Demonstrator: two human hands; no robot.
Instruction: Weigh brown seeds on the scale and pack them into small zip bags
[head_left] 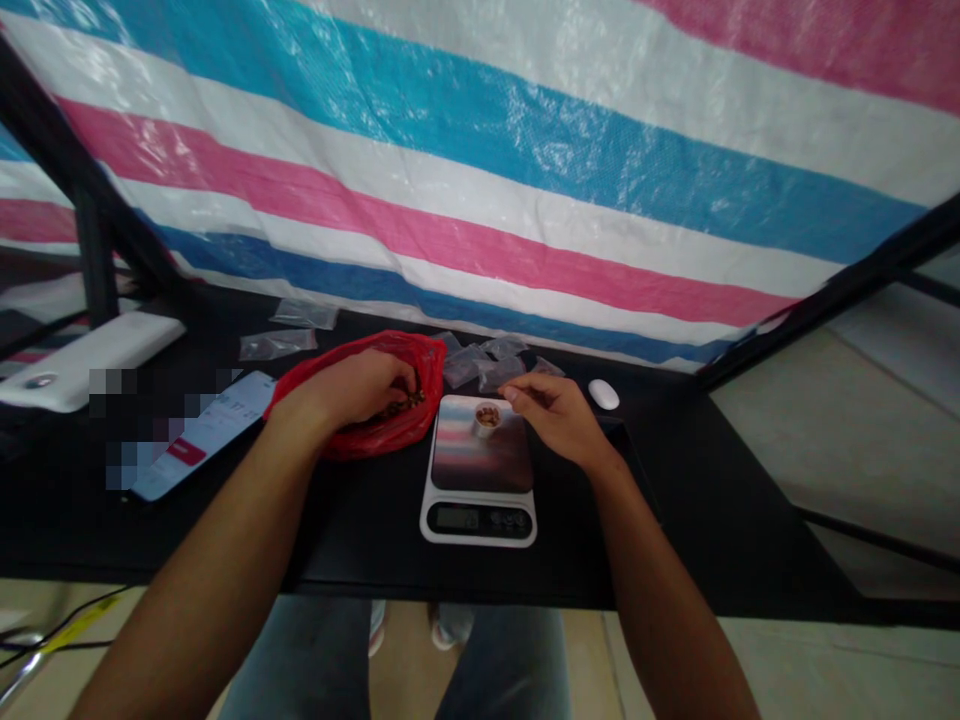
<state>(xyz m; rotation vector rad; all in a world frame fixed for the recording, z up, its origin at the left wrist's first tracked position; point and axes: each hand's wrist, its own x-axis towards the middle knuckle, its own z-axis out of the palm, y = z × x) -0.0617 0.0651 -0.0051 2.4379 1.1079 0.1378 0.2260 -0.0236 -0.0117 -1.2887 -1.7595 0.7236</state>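
My left hand [369, 385] reaches into a red plastic bag [397, 435], its fingers curled down at small brown pieces [409, 402] inside. Whether any piece is between those fingers is hidden. A white kitchen scale [480, 535] with a shiny metal top and a small display lies right of the bag. On the scale's far half stands a small cup [487, 418] partly filled with brown pieces like beans or nuts. My right hand [551, 410] is just right of the cup, thumb and forefinger pinched together; anything held there is too small to make out.
Several clear plastic bags [469, 365] lie along the striped sheet [480, 240] behind the table. A white mouse-shaped object [604, 394] rests at the right. On the left are a phone [206, 435] with its screen lit and a white device [90, 360].
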